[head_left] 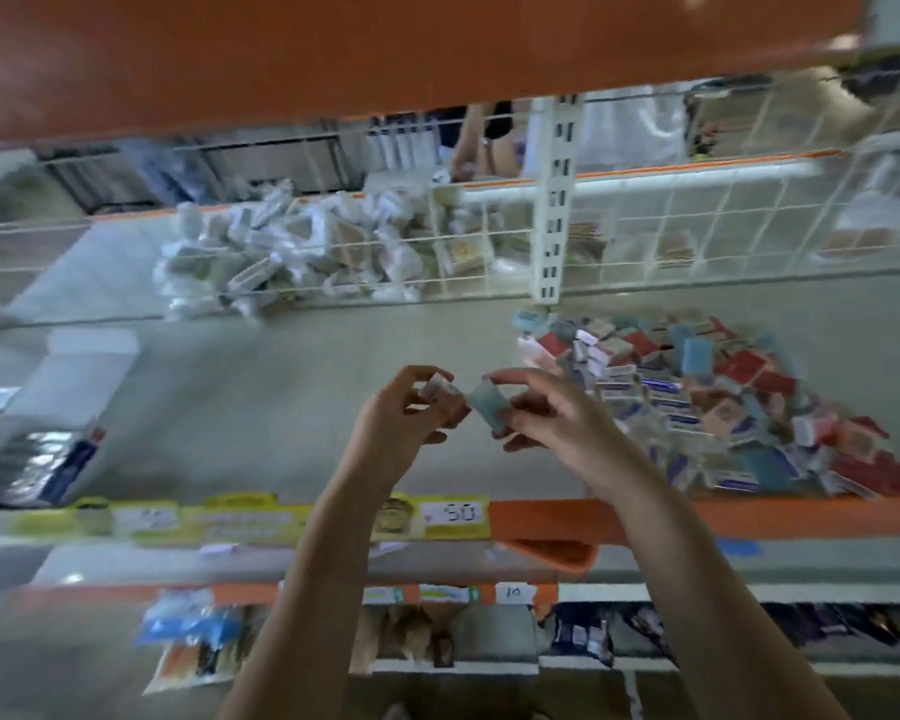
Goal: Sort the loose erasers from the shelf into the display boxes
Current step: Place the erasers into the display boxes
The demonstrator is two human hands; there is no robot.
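Both hands are raised over the pale grey shelf board (261, 407), close together, nearly touching at the fingertips. Left hand (411, 418): fingers curled, pinching a small pinkish-white wrapped eraser (440, 394) betw. thumb & fingertips. Right hand (552, 413): thumb and fingers curled round a small pale blue block eraser (489, 410), held at a tilt, its upper end just beside the left hand's piece. The two pieces look to be touching or nearly so; blur stops a firm call.

Big heap of loose erasers in red, blue, white & pink wrappers (697, 402) lies on the shelf to the right of the right hand and a bit beyond it, near edge of the heap just behind the right hand's fingers. Nothing from the heap touches the left hand.

Beyond both hands, a white wire mesh divider (619, 236) runs across, w/ a pile of clear-bagged whitish packets (281, 257) behind it, beyond the left hand. Below the wrists, orange shelf edge strip (645, 517) w/ a yellow price label reading "50" (453, 514) betw. the two forearms. Left of the left hand, at the shelf's near edge, a dark blue and silver packet (42, 467), well apart from it. Whole view is motion-blurred.
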